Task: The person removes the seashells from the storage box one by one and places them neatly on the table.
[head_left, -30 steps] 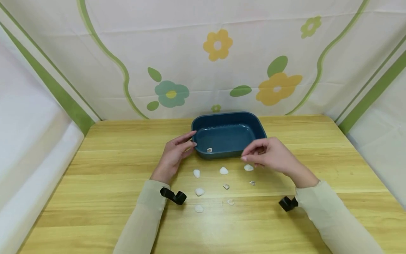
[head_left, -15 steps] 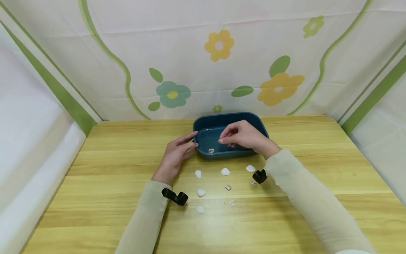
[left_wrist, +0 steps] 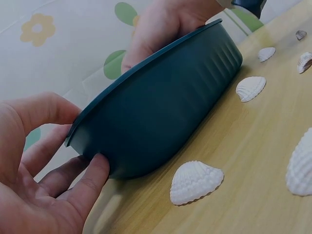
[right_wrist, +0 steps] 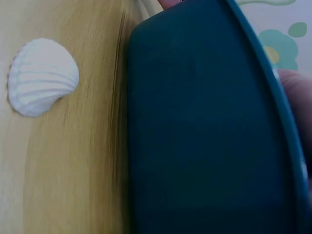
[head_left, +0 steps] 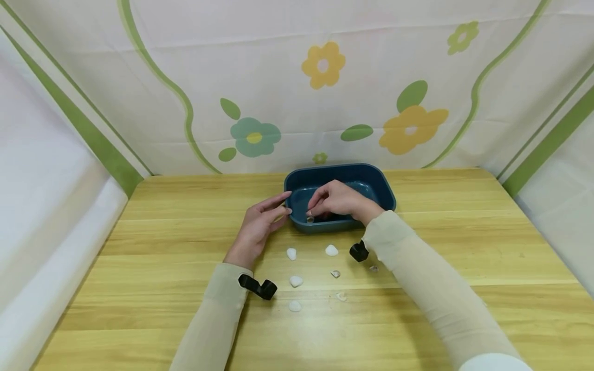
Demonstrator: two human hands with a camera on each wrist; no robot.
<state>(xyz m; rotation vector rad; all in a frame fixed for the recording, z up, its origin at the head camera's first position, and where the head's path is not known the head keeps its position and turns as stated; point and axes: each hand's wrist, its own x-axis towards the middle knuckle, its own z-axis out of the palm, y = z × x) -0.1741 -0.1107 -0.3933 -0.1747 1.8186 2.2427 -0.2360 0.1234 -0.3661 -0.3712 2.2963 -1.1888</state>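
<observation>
A dark blue rectangular plastic basin (head_left: 341,226) stands at the table's back edge. At its left end my left hand (head_left: 254,230) touches the outer wall and rim with spread fingertips, also seen against the basin wall (left_wrist: 151,107) in the left wrist view. My right hand (head_left: 337,200) reaches inside near the front left corner, thumb and fingertips pinched together on a small seashell that they mostly hide. Just under the fingertips, another small shell (head_left: 310,220) lies on the basin floor. In the right wrist view the basin's side (right_wrist: 204,126) covers most of that hand.
Several seashells lie in loose rows before the basin, among them a white ribbed shell (head_left: 331,250), a brownish one (head_left: 335,274) and a white one (head_left: 295,281). The wooden table (head_left: 153,278) meets a flowered cloth backdrop (head_left: 278,77) behind.
My right hand has moved left from the basin's front right edge, over the rim and down to the shell in the front left corner. The left hand has stayed at the basin.
</observation>
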